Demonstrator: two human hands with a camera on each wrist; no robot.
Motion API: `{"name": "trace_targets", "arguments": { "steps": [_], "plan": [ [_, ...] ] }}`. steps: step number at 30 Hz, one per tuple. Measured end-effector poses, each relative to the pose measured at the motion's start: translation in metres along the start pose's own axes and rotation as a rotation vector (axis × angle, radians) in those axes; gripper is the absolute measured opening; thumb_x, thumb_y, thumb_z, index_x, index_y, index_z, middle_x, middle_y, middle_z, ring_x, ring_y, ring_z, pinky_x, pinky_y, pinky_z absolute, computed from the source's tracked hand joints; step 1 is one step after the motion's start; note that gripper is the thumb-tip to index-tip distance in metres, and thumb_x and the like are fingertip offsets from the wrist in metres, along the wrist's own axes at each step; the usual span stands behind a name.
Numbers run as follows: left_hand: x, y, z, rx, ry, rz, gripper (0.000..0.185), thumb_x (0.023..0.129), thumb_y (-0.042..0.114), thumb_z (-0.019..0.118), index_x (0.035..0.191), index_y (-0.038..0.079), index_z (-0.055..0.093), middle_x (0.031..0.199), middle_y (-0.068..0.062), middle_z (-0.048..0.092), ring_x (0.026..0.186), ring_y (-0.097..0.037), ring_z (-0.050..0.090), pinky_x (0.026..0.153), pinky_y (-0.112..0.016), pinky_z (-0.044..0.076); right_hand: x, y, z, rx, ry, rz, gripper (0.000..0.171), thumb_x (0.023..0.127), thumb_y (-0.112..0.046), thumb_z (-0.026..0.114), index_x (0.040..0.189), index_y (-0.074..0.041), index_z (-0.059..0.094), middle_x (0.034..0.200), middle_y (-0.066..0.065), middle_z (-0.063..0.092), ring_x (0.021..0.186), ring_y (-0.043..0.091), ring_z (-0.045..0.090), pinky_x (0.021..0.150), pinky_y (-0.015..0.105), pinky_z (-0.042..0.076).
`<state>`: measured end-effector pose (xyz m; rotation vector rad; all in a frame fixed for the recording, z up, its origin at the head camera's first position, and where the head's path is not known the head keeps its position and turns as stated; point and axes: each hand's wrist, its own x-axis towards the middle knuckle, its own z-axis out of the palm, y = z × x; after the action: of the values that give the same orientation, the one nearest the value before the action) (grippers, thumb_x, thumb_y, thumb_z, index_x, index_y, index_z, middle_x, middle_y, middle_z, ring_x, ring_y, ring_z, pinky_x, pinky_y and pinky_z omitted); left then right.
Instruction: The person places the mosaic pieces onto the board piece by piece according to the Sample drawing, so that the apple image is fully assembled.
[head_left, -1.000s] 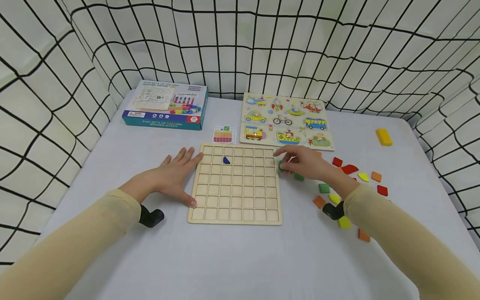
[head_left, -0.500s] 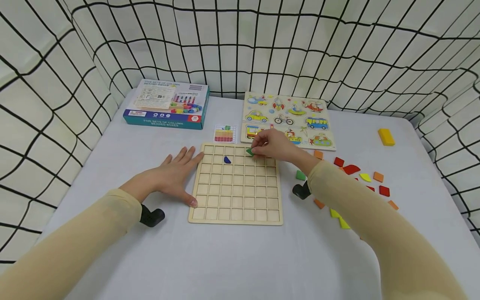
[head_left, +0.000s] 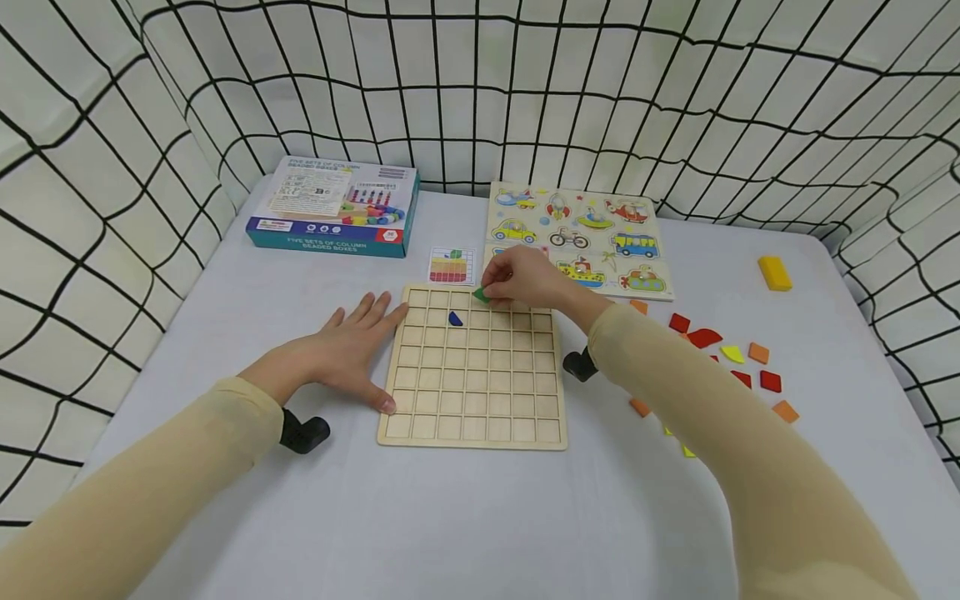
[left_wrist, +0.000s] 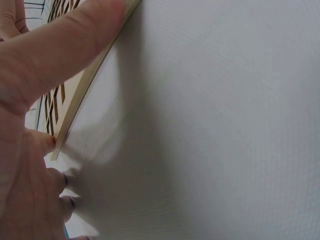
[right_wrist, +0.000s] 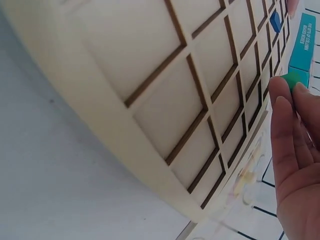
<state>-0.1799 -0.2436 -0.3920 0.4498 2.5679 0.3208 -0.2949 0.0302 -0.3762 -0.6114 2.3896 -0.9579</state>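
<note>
A wooden grid board (head_left: 467, 367) with square cells lies on the white table. My left hand (head_left: 348, 354) rests spread at its left edge, thumb and index finger touching the frame, as the left wrist view also shows. Over the board's top row, my right hand (head_left: 521, 279) pinches a small green piece (head_left: 481, 294) between thumb and fingertips. The right wrist view shows the green piece (right_wrist: 295, 79) partly covered by the fingers. A dark blue piece (head_left: 455, 318) sits in a cell of the second row.
Behind the board lie a small pattern card (head_left: 451, 266), a picture puzzle board (head_left: 581, 237) and a teal box (head_left: 333, 208). Loose red, orange and yellow pieces, such as a red square (head_left: 770, 381), are scattered at right. A yellow block (head_left: 775, 273) lies farther back.
My right hand has carried the green piece from the board's right side leftward over its top row. My left hand has stayed at the left edge.
</note>
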Motion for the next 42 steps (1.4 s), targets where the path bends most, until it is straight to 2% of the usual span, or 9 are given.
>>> {"name": "trace_targets", "arguments": {
  "steps": [3,8,11,18,21,26,33,38,42],
  "plan": [
    [-0.001,0.0,0.0,-0.002,0.0,-0.003,0.145,0.062,0.067,0.088,0.165,0.007,0.006,0.171,-0.025,-0.005,0.157,-0.05,-0.009,0.119,-0.077,-0.001,0.004,-0.002,0.003,-0.026,-0.024,-0.001,0.008,0.098,-0.01,0.07,0.099,-0.004,0.075,0.096,0.009,0.077,0.082,0.016,0.076,0.074,0.024,0.058],
    [0.0,0.0,0.001,-0.001,0.001,-0.005,0.144,0.062,0.067,0.088,0.165,0.007,0.006,0.171,-0.024,-0.006,0.157,-0.05,-0.009,0.119,-0.077,-0.001,0.008,-0.006,0.006,-0.141,-0.038,-0.016,0.01,0.099,-0.01,0.068,0.1,-0.005,0.077,0.097,0.008,0.077,0.08,0.015,0.072,0.073,0.025,0.056],
    [-0.001,0.0,0.001,0.001,0.002,-0.004,0.144,0.062,0.067,0.088,0.165,0.008,0.006,0.171,-0.024,-0.005,0.157,-0.049,-0.008,0.119,-0.077,-0.001,0.01,-0.008,0.006,-0.224,-0.041,-0.034,0.01,0.099,-0.011,0.068,0.101,-0.007,0.077,0.097,0.007,0.076,0.083,0.017,0.068,0.076,0.027,0.056],
    [-0.001,0.001,-0.001,0.001,0.001,-0.005,0.144,0.062,0.067,0.088,0.165,0.008,0.007,0.171,-0.024,-0.005,0.157,-0.049,-0.008,0.119,-0.077,-0.001,0.016,-0.007,0.008,-0.339,-0.049,-0.068,0.013,0.1,-0.013,0.067,0.102,-0.008,0.078,0.105,0.007,0.076,0.096,0.019,0.062,0.088,0.032,0.054],
    [-0.002,0.002,-0.001,-0.008,0.002,-0.002,0.143,0.062,0.066,0.088,0.165,0.007,0.007,0.171,-0.025,-0.004,0.157,-0.05,-0.007,0.119,-0.077,0.0,0.016,-0.007,0.01,-0.375,-0.053,-0.088,0.013,0.1,-0.013,0.067,0.1,-0.008,0.079,0.106,0.007,0.076,0.097,0.02,0.062,0.089,0.033,0.054],
    [-0.003,0.003,-0.002,-0.014,0.005,-0.001,0.143,0.062,0.066,0.088,0.165,0.007,0.008,0.171,-0.025,-0.004,0.157,-0.05,-0.007,0.119,-0.077,0.0,0.015,-0.008,0.011,-0.4,-0.044,-0.109,0.011,0.099,-0.013,0.069,0.098,-0.009,0.079,0.106,0.006,0.077,0.097,0.019,0.065,0.089,0.033,0.055],
    [-0.003,0.003,-0.001,-0.009,-0.001,-0.004,0.143,0.063,0.066,0.088,0.165,0.007,0.007,0.171,-0.024,-0.005,0.157,-0.049,-0.008,0.12,-0.076,0.0,0.007,-0.002,0.009,-0.378,-0.013,-0.147,0.014,0.1,-0.013,0.067,0.105,-0.007,0.078,0.109,0.007,0.076,0.102,0.021,0.065,0.092,0.034,0.055],
    [-0.003,0.003,-0.001,-0.011,0.002,0.002,0.143,0.063,0.066,0.088,0.165,0.007,0.007,0.171,-0.025,-0.004,0.157,-0.05,-0.007,0.119,-0.077,0.001,-0.011,0.009,-0.005,-0.316,0.048,-0.127,0.014,0.1,-0.013,0.066,0.106,-0.007,0.077,0.109,0.008,0.075,0.094,0.021,0.062,0.085,0.035,0.053],
    [-0.003,0.003,-0.001,-0.008,-0.002,-0.001,0.143,0.064,0.066,0.088,0.165,0.007,0.006,0.171,-0.024,-0.005,0.157,-0.049,-0.008,0.12,-0.076,0.0,-0.033,0.025,-0.021,-0.25,0.071,-0.07,0.014,0.1,-0.014,0.066,0.11,-0.008,0.076,0.11,0.008,0.073,0.096,0.021,0.062,0.084,0.034,0.053]
  ]
}}
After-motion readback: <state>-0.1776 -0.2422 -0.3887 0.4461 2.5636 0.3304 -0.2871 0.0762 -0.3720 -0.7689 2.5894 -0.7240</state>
